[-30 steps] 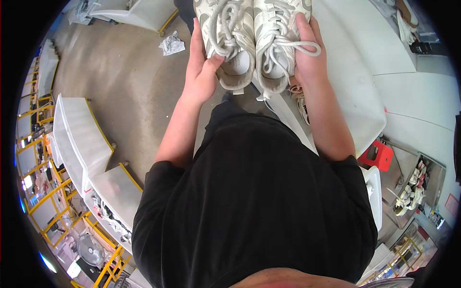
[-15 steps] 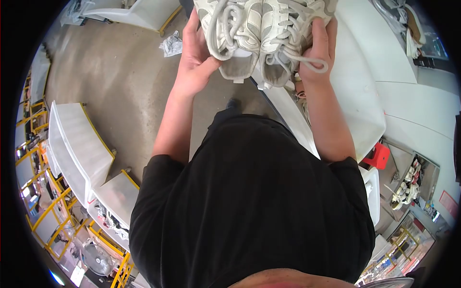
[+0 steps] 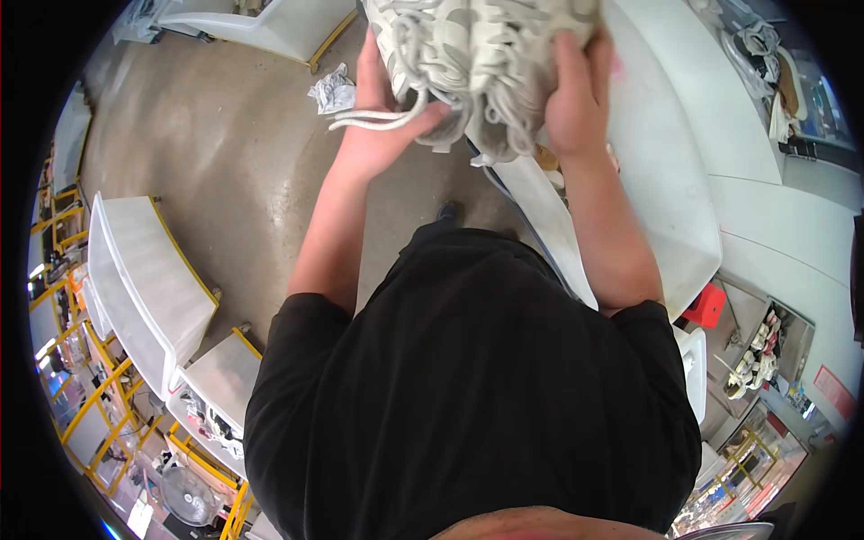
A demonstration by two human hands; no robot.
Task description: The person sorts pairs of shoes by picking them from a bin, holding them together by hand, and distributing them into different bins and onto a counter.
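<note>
Holding the near side of the pair, the left hand (image 3: pixel 373 148) is partly closed, its fingers along the outer flank of the left shoe (image 3: pixel 430 49) and its thumb by the heel opening; what the fingertips do underneath is hidden. The right shoe (image 3: pixel 515 58) sits against it, and the right hand (image 3: pixel 579 103) is bent round that one's outer side, thumb and fingers a little apart. Both shoes are up in the air in front of the body, between the concrete floor (image 3: pixel 207 135) on the left and a white bin (image 3: pixel 540 198) on the right.

As I judge it, a long loose lace (image 3: pixel 373 118) trailing left across the left hand could snag on the thumb if that hand let go. Each hand seems to bear on one outer side only, so easing the squeeze might let the shoes slide apart or drop. The right forearm, above the bin, could knock its rim if lowered.

The left shoe looks cream with grey panels, its laces slack; the right one matches, its thick lacing tangled toward the heel. Their heels are blurred, and the toes run out of view at the top.
</note>
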